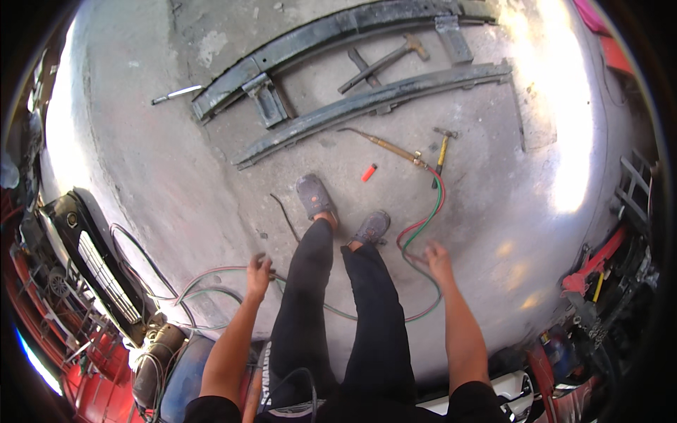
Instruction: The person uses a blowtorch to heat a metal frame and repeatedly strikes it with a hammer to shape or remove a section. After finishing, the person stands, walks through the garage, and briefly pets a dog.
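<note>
My left hand (260,273) hangs beside my left leg, fingers loosely bent and apart, with nothing seen in it. Behind it in the picture pass the red and green twin hoses (425,225); whether it touches them I cannot tell. My right hand (438,259) is held out on the other side, fingers apart, close to a bend of these hoses. They run up to a brass gas torch (392,149) lying on the floor, its thin tip pointing left. A small red lighter (369,173) lies below the torch. Right of it is a hammer with a yellow and black handle (442,156).
Beyond my feet lie a long dark curved metal beam (310,44) and a thinner bar (374,102). Between them a wooden-handled hammer (381,65) crosses another tool. A car grille (106,271) and a gas cylinder (156,359) stand left. Metal parts crowd the right edge.
</note>
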Tool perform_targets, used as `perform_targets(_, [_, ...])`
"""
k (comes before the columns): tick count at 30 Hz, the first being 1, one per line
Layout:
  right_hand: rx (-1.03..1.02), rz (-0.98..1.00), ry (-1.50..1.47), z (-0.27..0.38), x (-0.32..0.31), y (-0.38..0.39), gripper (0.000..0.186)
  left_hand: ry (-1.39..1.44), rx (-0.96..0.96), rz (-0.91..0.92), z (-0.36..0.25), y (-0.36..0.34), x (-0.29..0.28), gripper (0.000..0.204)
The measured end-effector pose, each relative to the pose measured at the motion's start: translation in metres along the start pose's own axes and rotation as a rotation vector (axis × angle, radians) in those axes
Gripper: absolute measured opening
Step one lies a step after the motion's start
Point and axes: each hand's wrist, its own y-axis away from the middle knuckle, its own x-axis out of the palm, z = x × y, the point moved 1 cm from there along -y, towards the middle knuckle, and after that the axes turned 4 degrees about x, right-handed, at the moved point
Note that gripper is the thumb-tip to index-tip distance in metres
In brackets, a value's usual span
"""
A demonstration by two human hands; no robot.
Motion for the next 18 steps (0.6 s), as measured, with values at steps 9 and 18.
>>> perform_targets(9, [0.840,0.668,-0.007,-0.029,-0.104,0.399,0.040,0.005,-0.303,0.228,0.047,0.247,-0.122,0.031])
perform_targets(18, [0.298,0.303,-0.199,0.079,-0.209,0.271,0.046,-0.067,0.216,0.185,0.184,0.385,-0.059,0.041])
